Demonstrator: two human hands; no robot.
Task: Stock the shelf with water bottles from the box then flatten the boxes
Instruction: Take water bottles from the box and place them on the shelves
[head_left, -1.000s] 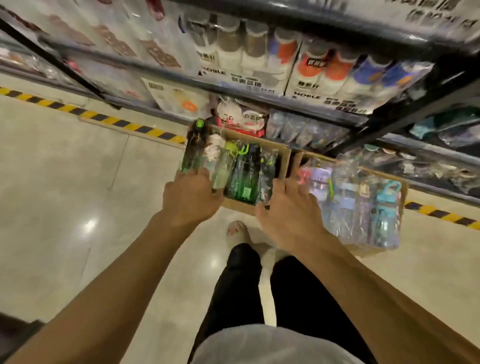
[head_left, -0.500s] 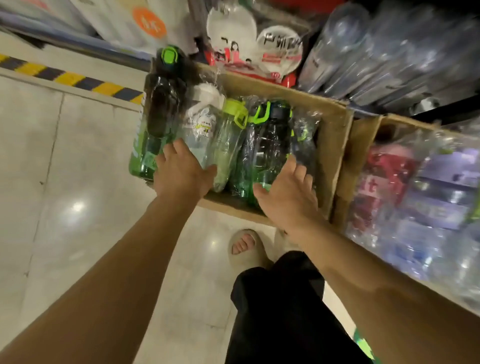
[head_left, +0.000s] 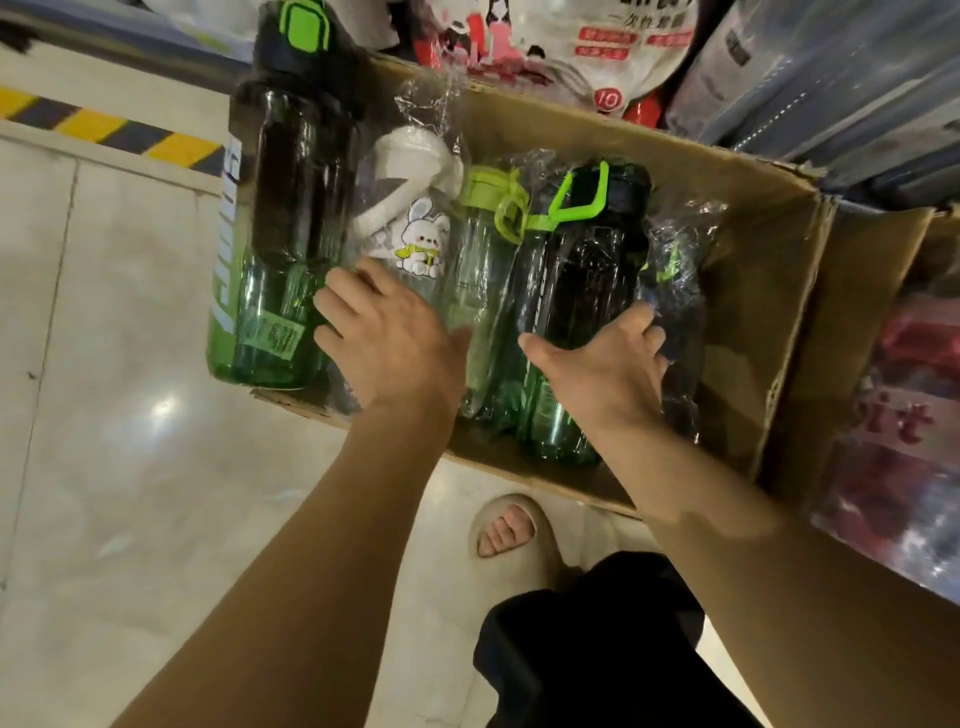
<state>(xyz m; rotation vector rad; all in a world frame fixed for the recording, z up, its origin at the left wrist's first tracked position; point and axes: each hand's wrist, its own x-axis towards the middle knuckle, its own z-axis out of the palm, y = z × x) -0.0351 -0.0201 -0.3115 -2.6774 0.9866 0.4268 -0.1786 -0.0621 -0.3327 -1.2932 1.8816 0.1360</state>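
An open cardboard box (head_left: 753, 244) on the floor holds several plastic-wrapped water bottles. A tall dark green bottle (head_left: 280, 234) leans at its left edge. Beside it are a clear bottle with a white lid and a rabbit picture (head_left: 415, 228), a light green lidded bottle (head_left: 483, 249), and a dark green bottle with a bright green handle (head_left: 576, 280). My left hand (head_left: 389, 338) rests on the rabbit bottle's lower part, fingers spread. My right hand (head_left: 602, 369) wraps around the lower body of the handled dark bottle.
A second box (head_left: 841, 364) with red and purple wrapped bottles stands to the right. Packaged goods (head_left: 545, 47) fill the bottom shelf behind the boxes. Yellow-black tape (head_left: 104, 130) marks the glossy floor at left. My sandalled foot (head_left: 511, 535) is just before the box.
The camera has closed in on the green-bottle box. My right hand has curled around the handled dark bottle; my left hand has stayed on the bottles at the box's left.
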